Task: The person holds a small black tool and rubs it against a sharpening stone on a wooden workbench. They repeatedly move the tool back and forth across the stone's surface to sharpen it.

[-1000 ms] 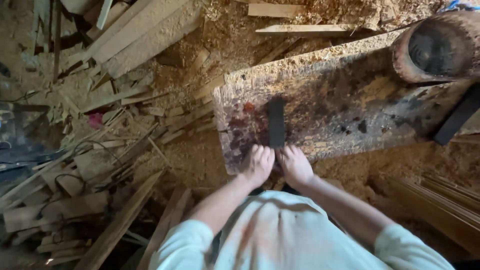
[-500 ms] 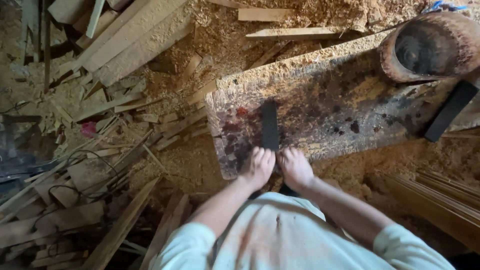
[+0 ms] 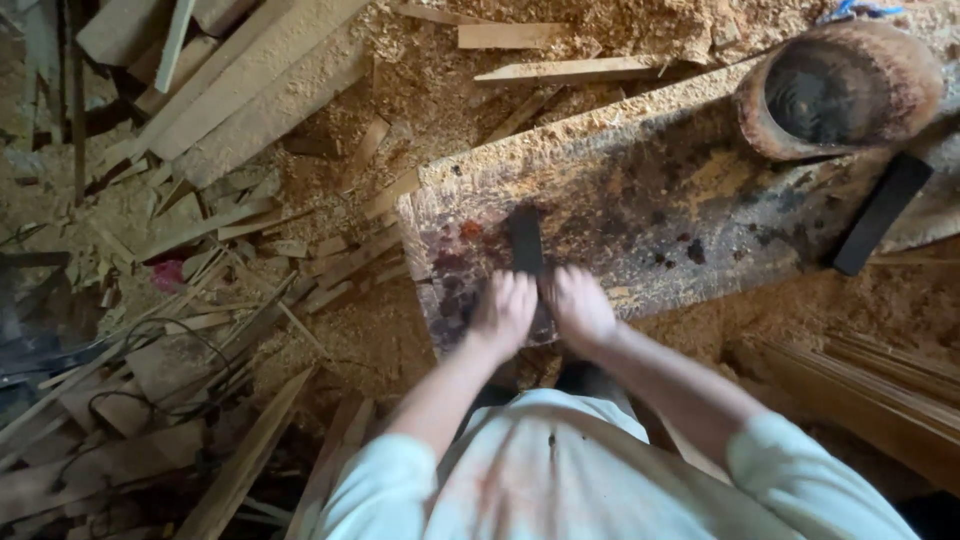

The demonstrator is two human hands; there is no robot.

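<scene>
A thick, stained wooden slab lies across a sawdust floor. On its near end rests a narrow dark flat piece, like a blade or a stone, pointing away from me. My left hand and my right hand press side by side on the near end of that dark piece, fingers curled over it. What sits under my palms is hidden. My pale sleeves and shirt fill the bottom of the head view.
A hollowed round wooden bowl sits on the slab's far right. A dark rectangular block leans by it. Planks and offcuts are heaped at the left, with black cables. Stacked slats lie at the right.
Both hands and the dark piece keep the same hold and spot on the slab. The view has drifted slightly, so the bowl and slab sit a little lower and more to the left.
</scene>
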